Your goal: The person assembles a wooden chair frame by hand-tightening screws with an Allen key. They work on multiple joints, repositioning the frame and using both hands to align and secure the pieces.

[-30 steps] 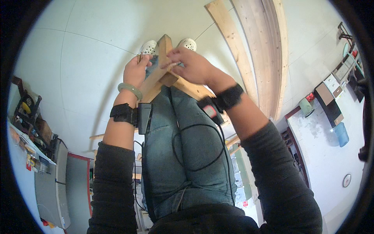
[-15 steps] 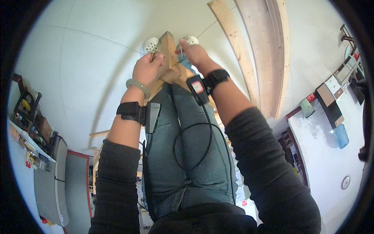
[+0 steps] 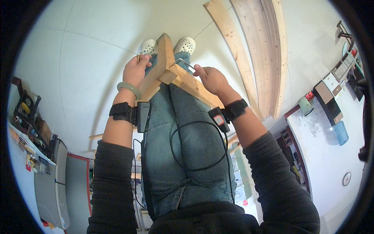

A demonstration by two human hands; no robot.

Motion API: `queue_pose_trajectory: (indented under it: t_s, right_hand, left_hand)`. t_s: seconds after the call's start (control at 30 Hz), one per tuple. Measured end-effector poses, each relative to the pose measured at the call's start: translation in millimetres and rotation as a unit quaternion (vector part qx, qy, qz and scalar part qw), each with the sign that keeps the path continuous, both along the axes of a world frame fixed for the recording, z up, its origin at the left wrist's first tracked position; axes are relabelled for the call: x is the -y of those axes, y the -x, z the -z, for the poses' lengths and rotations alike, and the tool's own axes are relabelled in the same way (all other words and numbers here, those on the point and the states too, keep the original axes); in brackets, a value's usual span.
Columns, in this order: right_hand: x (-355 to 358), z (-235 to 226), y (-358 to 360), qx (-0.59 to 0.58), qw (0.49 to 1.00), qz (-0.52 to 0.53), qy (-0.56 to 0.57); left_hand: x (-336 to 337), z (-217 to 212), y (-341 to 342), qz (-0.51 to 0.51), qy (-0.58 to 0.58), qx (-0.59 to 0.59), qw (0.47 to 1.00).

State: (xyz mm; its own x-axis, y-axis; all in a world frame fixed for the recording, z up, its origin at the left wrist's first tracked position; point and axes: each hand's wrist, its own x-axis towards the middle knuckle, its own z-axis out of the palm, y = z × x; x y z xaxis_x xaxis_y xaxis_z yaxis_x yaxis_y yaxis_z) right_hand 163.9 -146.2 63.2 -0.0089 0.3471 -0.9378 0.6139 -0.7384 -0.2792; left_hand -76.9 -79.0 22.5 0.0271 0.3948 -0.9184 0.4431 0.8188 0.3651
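Note:
A wooden frame [image 3: 165,52] of joined beams stands between my feet, one beam pointing away and two others spreading toward me on either side. My right hand [image 3: 214,81] is closed round a silver hex key [image 3: 187,63]. The key's bent end reaches the joint where the beams meet; whether it sits in a screw head is too small to tell. Left of the frame, my left hand [image 3: 134,73] is closed on several brass-coloured screws [image 3: 140,58] that stick up from its fingers, close beside the beam.
Long wooden boards [image 3: 249,54] lie on the floor to the right. White clogs [image 3: 185,45] are on my feet beyond the frame. A black cable [image 3: 171,146] loops over my legs. A white-topped table [image 3: 317,132] stands at the right, grey cabinets [image 3: 52,187] at the left.
My right hand has swung right and toward me, bringing the hex key from upright to slanting across. My left hand has shifted slightly left, still holding the screws.

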Motion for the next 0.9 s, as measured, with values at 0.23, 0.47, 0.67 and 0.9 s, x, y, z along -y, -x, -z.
queue_pose_trajectory:
  t_s: [0.23,0.47,0.67,0.9]
  right_hand:
    - [-44.8,71.5,38.4,-0.054,0.995,0.067,-0.057]
    - [-68.0,21.6,49.1,-0.188,0.962,0.031,-0.196]
    - [-14.7,-18.8,15.2,-0.108,0.983,0.089,-0.116]
    - [-15.2,41.5,24.1,-0.023,0.992,0.033,-0.116]
  left_hand:
    - [-7.6,3.7,-11.0,0.026,-0.007,0.0,1.0]
    - [-16.5,-8.7,-15.2,-0.062,0.036,0.016,0.997]
    - [-8.2,-9.3,-17.1,-0.037,0.04,0.077,0.996]
    - [-6.9,-5.2,-28.1,0.148,-0.004,0.06,0.987]
